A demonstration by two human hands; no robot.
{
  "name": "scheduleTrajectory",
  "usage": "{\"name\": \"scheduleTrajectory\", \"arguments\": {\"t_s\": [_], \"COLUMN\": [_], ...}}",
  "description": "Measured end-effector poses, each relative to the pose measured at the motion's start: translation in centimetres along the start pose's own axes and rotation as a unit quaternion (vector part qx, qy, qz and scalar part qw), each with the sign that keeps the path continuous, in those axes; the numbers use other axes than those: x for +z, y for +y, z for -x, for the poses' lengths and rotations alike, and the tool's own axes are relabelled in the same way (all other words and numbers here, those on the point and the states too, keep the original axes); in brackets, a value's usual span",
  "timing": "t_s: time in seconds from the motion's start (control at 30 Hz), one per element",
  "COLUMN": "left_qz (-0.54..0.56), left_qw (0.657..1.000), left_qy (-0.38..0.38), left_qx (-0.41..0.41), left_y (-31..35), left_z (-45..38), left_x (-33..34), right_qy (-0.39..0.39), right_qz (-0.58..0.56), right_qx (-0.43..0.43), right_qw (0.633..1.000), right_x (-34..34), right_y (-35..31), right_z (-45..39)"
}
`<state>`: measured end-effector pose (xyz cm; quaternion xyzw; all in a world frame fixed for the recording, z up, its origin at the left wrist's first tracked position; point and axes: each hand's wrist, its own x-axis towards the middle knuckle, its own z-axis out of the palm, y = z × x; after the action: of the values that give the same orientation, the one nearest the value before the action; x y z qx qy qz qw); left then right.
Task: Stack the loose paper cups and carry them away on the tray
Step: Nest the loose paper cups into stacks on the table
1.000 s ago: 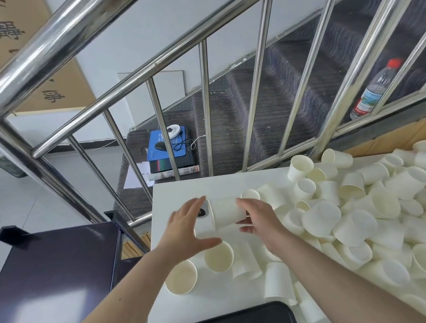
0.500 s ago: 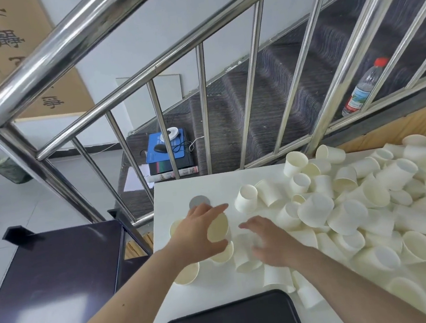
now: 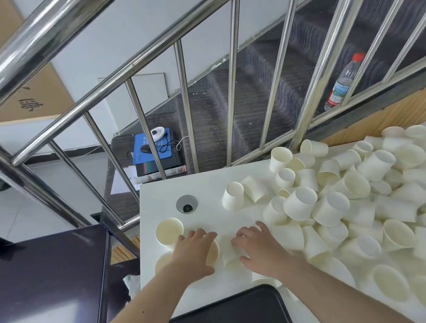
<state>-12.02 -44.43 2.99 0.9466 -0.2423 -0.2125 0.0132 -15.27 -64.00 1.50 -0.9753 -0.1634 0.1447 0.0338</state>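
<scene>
Since half second earlier, left hand (image 3: pixel 194 255) dropped onto upright paper cup (image 3: pixel 214 250), fingers curled around it; right hand (image 3: pixel 259 248) gripped lying cup (image 3: pixel 229 253). Black tray (image 3: pixel 233 317) sat at desk (image 3: pixel 204 188) near edge.

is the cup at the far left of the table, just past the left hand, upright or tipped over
Upright. The cup stands on the white table with its round mouth facing up and its pale inside showing, just beyond the left hand.
</scene>
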Motion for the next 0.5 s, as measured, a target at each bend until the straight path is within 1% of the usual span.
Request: {"name": "scheduleTrajectory", "arguments": {"t_s": [0.07, 0.13, 0.2, 0.27, 0.37, 0.43, 0.5], "left_qz": [-0.001, 0.009, 0.025, 0.049, 0.091, 0.113, 0.123], "left_qw": [1.0, 1.0, 1.0, 0.998, 0.991, 0.984, 0.976], "left_qy": [-0.002, -0.005, 0.002, 0.032, 0.099, 0.14, 0.175], "left_qx": [-0.005, -0.006, -0.005, -0.003, 0.002, -0.013, -0.033], "left_y": [0.1, 0.0, -0.2, -0.2, 0.6, 1.4, 2.0], "left_z": [0.0, 0.1, 0.1, 0.3, 0.0, -0.6, -1.2], "left_x": [0.5, 0.7, 0.7, 0.2, -0.9, -1.6, -2.3], "right_qy": [0.032, 0.085, 0.101, 0.113, 0.145, 0.153, 0.155], "right_qz": [-0.014, -0.042, -0.069, -0.141, -0.246, -0.297, -0.339], "right_qx": [-0.003, 0.002, 0.026, 0.076, 0.138, 0.152, 0.142], "right_qw": [0.999, 0.995, 0.992, 0.981, 0.948, 0.93, 0.917], "right_x": [0.4, 0.5, 0.2, -0.4, -1.5, -2.4, -3.4], "right_y": [0.1, 0.3, 0.4, 0.3, 0.3, 0.3, 0.2], "right_z": [-0.2, -0.4, -0.7, -1.1, -1.8, -2.0, -1.9]}}
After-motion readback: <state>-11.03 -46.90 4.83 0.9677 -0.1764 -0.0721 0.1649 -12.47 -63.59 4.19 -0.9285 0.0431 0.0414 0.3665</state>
